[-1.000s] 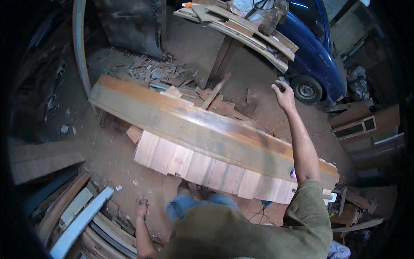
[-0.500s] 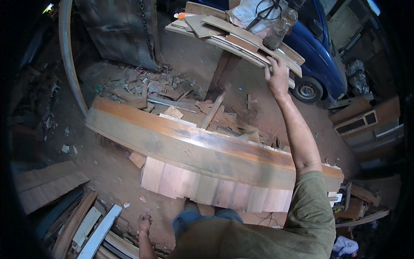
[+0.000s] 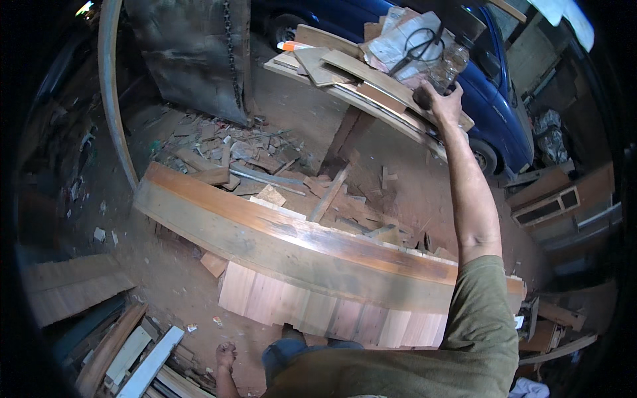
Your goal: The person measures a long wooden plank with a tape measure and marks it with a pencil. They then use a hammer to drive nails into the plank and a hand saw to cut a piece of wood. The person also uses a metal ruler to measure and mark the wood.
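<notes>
My right hand [image 3: 446, 106] reaches far forward on a stretched arm, its fingers closed around the lower part of a clear plastic bottle [image 3: 454, 60]. The bottle's lower end looks dark, and it lies tilted over a stack of flat wood boards [image 3: 393, 101]. Beside it are crumpled pale paper or sheeting [image 3: 406, 48] and a dark looped tool [image 3: 423, 45], perhaps scissors. Low at the left, my left hand [image 3: 226, 355] hangs with curled fingers; whatever may be in them is hidden.
Across the front lies a long wooden beam [image 3: 298, 240], with a row of short planks [image 3: 332, 312] under its near side. Wood scraps [image 3: 265, 159] litter the dirt floor. A blue car [image 3: 494, 109] stands behind the stack; more timber [image 3: 142, 358] lies at lower left.
My right hand has moved from the near edge of the board stack up onto the bottle and closed on it. My left hand stays low, fingers still curled. The view has shifted slightly.
</notes>
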The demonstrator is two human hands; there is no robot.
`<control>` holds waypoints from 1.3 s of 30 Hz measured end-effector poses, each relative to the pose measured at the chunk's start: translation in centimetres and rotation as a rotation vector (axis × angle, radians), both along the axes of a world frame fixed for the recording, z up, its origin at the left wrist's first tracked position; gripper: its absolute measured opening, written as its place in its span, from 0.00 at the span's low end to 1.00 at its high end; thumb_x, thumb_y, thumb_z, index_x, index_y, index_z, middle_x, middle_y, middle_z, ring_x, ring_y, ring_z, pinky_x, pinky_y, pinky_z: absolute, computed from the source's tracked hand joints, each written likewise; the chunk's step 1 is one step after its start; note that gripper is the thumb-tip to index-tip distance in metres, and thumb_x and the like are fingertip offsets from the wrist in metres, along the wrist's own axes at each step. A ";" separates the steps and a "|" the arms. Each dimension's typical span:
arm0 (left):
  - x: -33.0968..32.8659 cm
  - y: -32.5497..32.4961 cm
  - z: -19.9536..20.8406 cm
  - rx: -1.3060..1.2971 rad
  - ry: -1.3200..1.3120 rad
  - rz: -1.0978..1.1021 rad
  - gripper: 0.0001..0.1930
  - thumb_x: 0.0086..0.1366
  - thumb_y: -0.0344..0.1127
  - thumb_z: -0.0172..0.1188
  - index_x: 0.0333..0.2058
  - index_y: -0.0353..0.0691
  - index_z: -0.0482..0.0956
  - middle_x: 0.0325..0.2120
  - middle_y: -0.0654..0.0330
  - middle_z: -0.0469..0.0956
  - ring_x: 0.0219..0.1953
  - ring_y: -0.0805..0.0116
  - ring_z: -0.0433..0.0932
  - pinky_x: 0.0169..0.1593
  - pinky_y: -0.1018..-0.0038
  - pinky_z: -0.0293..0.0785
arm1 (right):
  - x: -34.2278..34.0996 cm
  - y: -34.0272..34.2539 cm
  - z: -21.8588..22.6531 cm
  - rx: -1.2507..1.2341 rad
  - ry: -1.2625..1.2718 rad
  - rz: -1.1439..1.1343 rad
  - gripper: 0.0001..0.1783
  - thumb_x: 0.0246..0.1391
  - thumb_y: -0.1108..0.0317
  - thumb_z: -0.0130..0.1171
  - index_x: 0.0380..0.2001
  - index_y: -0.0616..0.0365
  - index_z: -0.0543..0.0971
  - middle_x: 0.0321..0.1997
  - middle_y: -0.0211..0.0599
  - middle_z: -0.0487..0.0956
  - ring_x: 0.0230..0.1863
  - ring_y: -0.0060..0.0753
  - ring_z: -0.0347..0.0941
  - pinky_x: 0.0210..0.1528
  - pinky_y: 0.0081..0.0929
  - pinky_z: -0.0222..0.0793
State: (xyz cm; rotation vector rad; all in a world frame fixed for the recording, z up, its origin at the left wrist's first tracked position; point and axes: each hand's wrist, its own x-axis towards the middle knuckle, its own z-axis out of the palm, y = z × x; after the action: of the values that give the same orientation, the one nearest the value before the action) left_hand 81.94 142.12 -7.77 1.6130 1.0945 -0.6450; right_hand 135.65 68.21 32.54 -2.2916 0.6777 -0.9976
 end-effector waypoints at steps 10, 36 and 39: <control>2.2 -0.5 -0.8 -0.043 -0.080 0.118 0.11 0.62 0.34 0.65 0.41 0.38 0.77 0.31 0.61 0.79 0.26 0.72 0.77 0.28 0.74 0.74 | -0.2 1.2 -0.4 -0.011 0.124 0.072 0.45 0.42 0.40 0.71 0.52 0.68 0.74 0.51 0.55 0.80 0.54 0.48 0.76 0.58 0.36 0.68; 36.2 -25.4 -1.2 0.524 -1.126 -0.971 0.27 0.59 0.52 0.64 0.51 0.41 0.74 0.52 0.53 0.68 0.58 0.55 0.63 0.65 0.54 0.52 | 21.0 26.8 0.7 -0.407 0.398 0.513 0.17 0.53 0.58 0.61 0.38 0.61 0.85 0.42 0.58 0.81 0.45 0.56 0.79 0.49 0.43 0.73; 36.4 -25.1 -1.9 0.561 -1.147 -0.965 0.27 0.57 0.53 0.65 0.50 0.42 0.75 0.52 0.53 0.68 0.58 0.56 0.64 0.65 0.54 0.53 | 26.3 30.1 -0.2 -0.532 0.598 0.370 0.22 0.53 0.55 0.62 0.38 0.68 0.83 0.44 0.56 0.82 0.47 0.54 0.80 0.52 0.41 0.74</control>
State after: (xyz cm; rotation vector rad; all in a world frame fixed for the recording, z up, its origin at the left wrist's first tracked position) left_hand 118.32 117.02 -9.64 2.4669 -0.4536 0.1306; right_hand 161.92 98.31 32.38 -3.0775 0.1821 -0.3254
